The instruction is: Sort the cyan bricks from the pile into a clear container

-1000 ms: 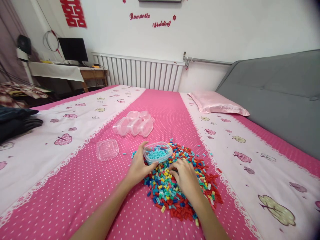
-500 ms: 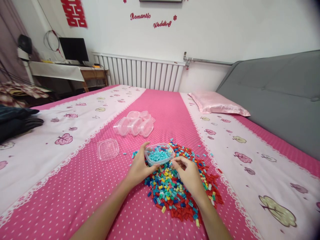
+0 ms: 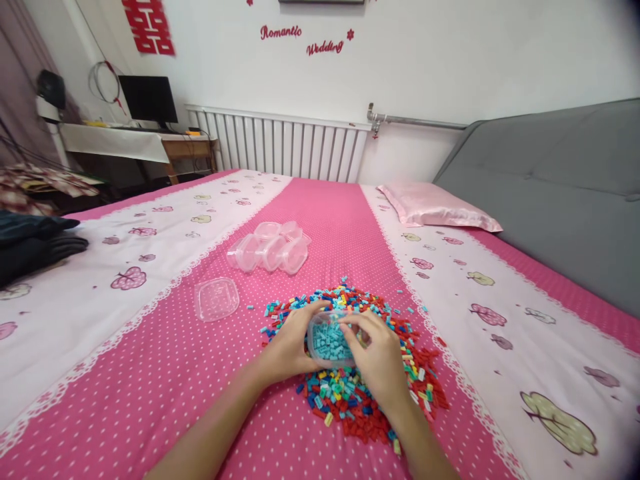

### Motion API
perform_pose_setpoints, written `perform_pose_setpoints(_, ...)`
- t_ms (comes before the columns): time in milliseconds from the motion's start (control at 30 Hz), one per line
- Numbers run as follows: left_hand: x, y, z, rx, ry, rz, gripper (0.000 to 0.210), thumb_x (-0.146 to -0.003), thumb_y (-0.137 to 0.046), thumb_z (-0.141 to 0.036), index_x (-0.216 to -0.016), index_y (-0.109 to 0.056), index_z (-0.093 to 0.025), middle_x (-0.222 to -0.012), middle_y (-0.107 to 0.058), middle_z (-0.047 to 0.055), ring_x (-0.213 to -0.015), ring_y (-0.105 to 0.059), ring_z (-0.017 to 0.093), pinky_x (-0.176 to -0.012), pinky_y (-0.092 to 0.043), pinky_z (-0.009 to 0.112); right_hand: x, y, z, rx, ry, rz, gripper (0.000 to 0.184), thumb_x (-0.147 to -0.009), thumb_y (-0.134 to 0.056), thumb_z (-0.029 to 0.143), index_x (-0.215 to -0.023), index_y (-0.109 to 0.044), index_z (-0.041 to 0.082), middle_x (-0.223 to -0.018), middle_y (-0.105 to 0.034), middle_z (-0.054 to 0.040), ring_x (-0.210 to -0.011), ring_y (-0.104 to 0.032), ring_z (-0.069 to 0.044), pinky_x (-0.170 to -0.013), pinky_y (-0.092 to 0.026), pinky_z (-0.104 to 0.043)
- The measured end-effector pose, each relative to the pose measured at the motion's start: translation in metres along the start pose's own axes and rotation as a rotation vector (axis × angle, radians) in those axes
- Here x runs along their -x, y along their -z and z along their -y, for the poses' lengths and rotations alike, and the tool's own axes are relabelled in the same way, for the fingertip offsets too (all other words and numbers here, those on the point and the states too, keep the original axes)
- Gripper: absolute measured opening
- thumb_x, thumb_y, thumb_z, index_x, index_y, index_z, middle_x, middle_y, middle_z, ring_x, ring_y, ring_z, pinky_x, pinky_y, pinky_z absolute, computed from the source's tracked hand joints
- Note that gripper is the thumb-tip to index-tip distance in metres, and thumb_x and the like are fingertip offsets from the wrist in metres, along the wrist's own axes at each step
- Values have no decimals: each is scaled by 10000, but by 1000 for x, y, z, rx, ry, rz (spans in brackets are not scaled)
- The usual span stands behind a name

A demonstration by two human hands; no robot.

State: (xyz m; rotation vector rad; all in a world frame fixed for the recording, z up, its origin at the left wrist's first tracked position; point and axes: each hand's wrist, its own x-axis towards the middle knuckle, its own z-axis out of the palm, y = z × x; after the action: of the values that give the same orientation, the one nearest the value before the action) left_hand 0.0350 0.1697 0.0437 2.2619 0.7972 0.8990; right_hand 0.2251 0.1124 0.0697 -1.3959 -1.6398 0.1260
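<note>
My left hand (image 3: 295, 343) grips a clear plastic container (image 3: 311, 347) by its left side, thumb along the near wall. Light-blue toy bricks (image 3: 330, 341) cover the container's floor. Over its right rim, my right hand (image 3: 377, 350) has its fingers curled together in a pinch; whatever lies between the fingertips is too small to make out. Beneath and around both hands spreads a heap of mixed small bricks (image 3: 370, 423) in red, blue, yellow, green and white. The right hand and the container hide part of the heap.
A clear lid (image 3: 217, 299) lies flat on the pink dotted bedspread (image 3: 320, 220), left of the heap. Several clear containers (image 3: 270, 250) are grouped beyond it. A pink pillow (image 3: 437, 207) rests by the grey headboard (image 3: 550, 180). Dark folded clothes (image 3: 40, 243) lie at far left.
The container has come nearer and to the right in my left hand, and its opening faces me more. My right hand has shifted slightly to the right, its fingers now over the rim.
</note>
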Motion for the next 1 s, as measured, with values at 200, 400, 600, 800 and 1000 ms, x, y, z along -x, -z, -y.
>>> perform_pose_setpoints(200,1,0,-8,-28,-26,43,974,-687,-875,-456,-1481,-342,-268,-1458,-500,137,-1333,-491,352,-1115,-403,492,7,-13,11,59,-30,69,194,-905,-547,197,-889,-732,254,-901,-758,-40,-880,-679,-245,-841,-493,-378)
perform_pose_setpoints(400,-1,-1,-15,-46,-60,50,949,-707,-869,-447,-1477,-342,-273,-1438,-525,122,-1316,-513,329,-1128,-388,461,6,-15,11,105,-32,82,163,-871,-586,177,-866,-732,248,-821,-752,-29,-794,-676,-234,-764,-478,-347)
perform_pose_setpoints(600,-2,1,-18,-56,-93,62,932,-715,-868,-433,-1472,-346,-279,-1426,-536,114,-1301,-523,325,-1125,-385,455,6,-16,11,152,-43,108,128,-866,-602,183,-830,-713,236,-749,-719,-23,-724,-650,-222,-709,-443,-324)
perform_pose_setpoints(800,-2,2,-20,-47,-64,80,913,-709,-872,-433,-1453,-371,-265,-1441,-526,125,-1313,-512,336,-1122,-389,463,6,-16,15,103,-74,111,107,-849,-640,159,-782,-680,231,-726,-710,-4,-728,-646,-214,-709,-420,-306)
perform_pose_setpoints(1000,-2,2,-20,-55,-47,87,939,-713,-861,-472,-1476,-354,-269,-1435,-531,126,-1317,-510,339,-1117,-397,470,6,-15,14,40,-66,147,149,-865,-624,116,-816,-707,230,-837,-746,-6,-830,-669,-207,-786,-441,-304)
